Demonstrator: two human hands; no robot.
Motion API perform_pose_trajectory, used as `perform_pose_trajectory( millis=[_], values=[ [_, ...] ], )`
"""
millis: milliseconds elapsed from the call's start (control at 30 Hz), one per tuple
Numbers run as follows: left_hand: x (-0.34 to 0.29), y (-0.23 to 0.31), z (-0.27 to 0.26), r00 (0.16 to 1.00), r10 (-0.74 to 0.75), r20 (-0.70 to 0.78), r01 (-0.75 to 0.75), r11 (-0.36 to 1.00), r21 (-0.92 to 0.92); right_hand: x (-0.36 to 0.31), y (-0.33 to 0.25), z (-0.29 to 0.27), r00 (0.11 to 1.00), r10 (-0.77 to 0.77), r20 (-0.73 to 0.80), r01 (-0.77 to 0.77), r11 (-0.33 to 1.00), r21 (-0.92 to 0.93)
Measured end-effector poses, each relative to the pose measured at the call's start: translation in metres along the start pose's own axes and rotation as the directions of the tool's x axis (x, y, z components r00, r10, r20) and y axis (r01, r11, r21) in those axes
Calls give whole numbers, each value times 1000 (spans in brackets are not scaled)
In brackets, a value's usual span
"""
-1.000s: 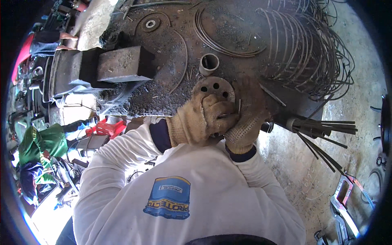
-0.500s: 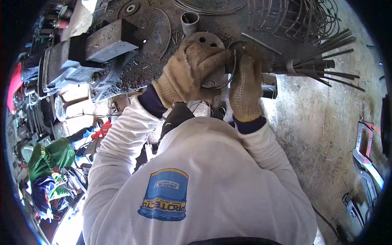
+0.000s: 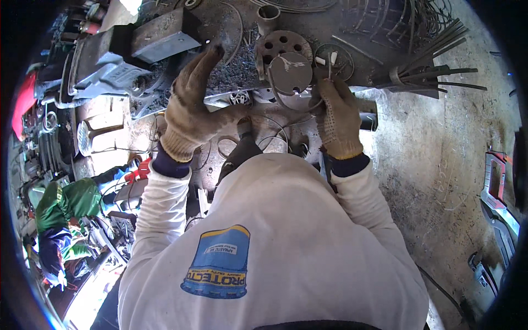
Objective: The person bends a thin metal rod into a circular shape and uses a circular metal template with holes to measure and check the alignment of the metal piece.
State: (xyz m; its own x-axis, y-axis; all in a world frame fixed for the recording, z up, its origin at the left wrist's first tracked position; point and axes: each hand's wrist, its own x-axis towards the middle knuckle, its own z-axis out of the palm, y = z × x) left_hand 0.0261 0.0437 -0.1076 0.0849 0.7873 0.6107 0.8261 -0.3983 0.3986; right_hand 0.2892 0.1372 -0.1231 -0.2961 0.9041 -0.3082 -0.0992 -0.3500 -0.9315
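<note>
My left hand [image 3: 192,107], in a tan knitted work glove, is raised left of the round metal plates, fingers apart and holding nothing. A smooth round disc [image 3: 290,73] sits at the bench edge in front of a thicker round plate with holes [image 3: 283,43]. Around the disc's left and near sides curves a bent metal rod [image 3: 279,100]. My gloved right hand [image 3: 337,113] is closed on the rod's right end, beside the disc. A thin straight piece rises above its fingertips; whether it belongs to the same rod, I cannot tell.
On the dark workbench [image 3: 313,30] stand a short pipe cup [image 3: 268,21] and a large vise [image 3: 104,63]. Wire hoops and a bundle of rods [image 3: 434,63] lie at the right. A person in green [image 3: 69,201] is at the left. A red-framed tool [image 3: 493,179] is at far right.
My left hand has let go at the disc and swung left, its fingers opening. My right hand has lowered slightly, and the disc and bent rod have come into fuller sight.
</note>
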Motion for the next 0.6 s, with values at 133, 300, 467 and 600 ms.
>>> perform_pose_trajectory(
  millis=[133, 300, 467, 600],
  values=[
    [-11, 41, -9, 966, -247, -77, 233, 960, -158, -18, -18, 7, 999, -25, 38, 22, 996, 85],
    [3, 105, -9, 868, -494, 38, 455, 764, -457, -32, -18, 19, 743, -641, 193, 669, 699, -255],
    [14, 132, -13, 620, -737, 269, 687, 344, -640, -56, -29, 24, 424, -484, 766, 856, -64, -514],
    [0, 123, -14, 569, -707, 421, 679, 115, -725, -55, -21, 17, 358, -544, 759, 911, 27, -411]
  ],
)
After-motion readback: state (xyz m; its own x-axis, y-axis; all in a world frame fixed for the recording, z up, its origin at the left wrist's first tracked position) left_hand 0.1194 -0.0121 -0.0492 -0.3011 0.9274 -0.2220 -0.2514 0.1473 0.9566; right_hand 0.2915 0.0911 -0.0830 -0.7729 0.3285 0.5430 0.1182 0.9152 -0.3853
